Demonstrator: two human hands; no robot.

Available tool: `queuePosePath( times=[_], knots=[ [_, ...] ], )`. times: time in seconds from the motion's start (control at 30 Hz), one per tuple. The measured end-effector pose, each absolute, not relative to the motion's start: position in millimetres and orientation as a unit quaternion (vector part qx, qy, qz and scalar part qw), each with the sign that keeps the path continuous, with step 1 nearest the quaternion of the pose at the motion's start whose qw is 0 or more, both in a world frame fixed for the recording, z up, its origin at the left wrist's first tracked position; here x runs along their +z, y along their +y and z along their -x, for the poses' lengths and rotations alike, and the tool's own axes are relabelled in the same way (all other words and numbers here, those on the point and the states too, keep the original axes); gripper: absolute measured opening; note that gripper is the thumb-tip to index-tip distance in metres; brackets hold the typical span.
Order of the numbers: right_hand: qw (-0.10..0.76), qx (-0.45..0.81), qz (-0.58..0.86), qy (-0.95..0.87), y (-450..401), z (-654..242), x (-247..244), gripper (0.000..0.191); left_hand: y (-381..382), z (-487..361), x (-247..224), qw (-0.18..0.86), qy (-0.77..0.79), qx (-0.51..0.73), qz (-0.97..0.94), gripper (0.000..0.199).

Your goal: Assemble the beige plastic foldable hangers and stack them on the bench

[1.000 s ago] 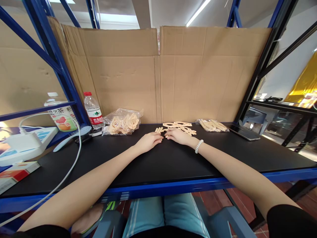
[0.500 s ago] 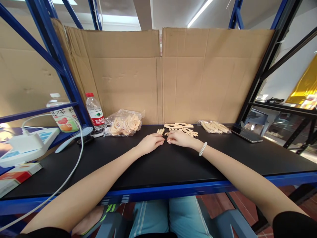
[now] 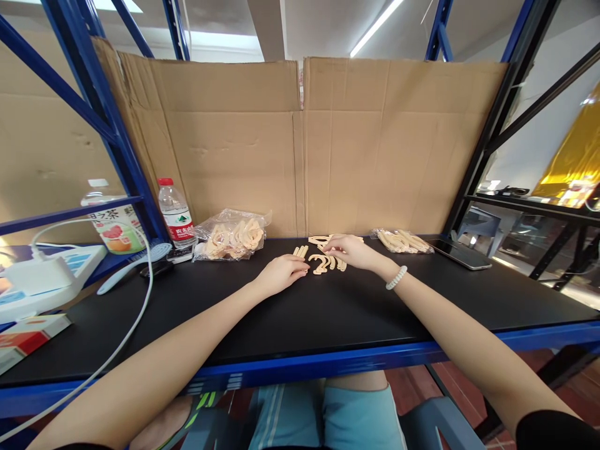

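My left hand (image 3: 283, 275) rests on the black tabletop, its fingers close together and bent inward; whatever is in them is hidden. Just beyond its knuckles lie several short pale wooden strips (image 3: 300, 251), side by side. To the right, my right hand (image 3: 350, 252) hovers over a loose group of pale wooden pieces, fingers pointing left and down, thumb apart from them. Curved wooden pieces (image 3: 321, 265) lie below its fingertips. Behind the hand are longer flat wooden pieces (image 3: 319, 240), partly covered by it.
A clear bag of wooden pieces (image 3: 234, 239) stands back left, and another bag (image 3: 403, 241) back right beside a phone (image 3: 462, 253). Bottles (image 3: 176, 215), a light-blue brush (image 3: 134, 269), a white cable (image 3: 149, 284) and a power strip (image 3: 87, 272) are left. Cardboard (image 3: 234, 156) walls the back.
My right hand has moved slightly right and up, away from my left hand, uncovering the curved wooden pieces. My left hand stays nearly in place. The view has shifted slightly.
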State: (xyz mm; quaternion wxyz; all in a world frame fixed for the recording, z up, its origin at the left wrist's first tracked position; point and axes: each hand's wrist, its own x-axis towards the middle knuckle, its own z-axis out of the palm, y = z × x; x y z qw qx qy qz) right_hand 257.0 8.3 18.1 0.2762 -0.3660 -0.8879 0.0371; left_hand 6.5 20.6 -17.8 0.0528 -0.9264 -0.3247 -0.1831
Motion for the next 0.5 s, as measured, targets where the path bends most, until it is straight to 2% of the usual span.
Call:
queuePosePath(
  times=[0.1,0.27,0.5],
  knots=[
    [0.284,0.033,0.419,-0.862,9.6,-279.2,25.9,0.020,19.7,-7.4,-18.5,0.056,-0.328,-0.191,0.923,0.026],
    [0.220,0.041,0.448,-0.865,15.6,-299.5,24.4,0.014,18.8,-7.1,-18.7,0.057,-0.328,-0.204,0.921,0.027],
    [0.165,0.075,0.393,-0.901,15.9,-287.2,18.3,0.036,20.7,-5.2,-18.0,0.056,-0.332,-0.196,0.921,0.027]
  ],
)
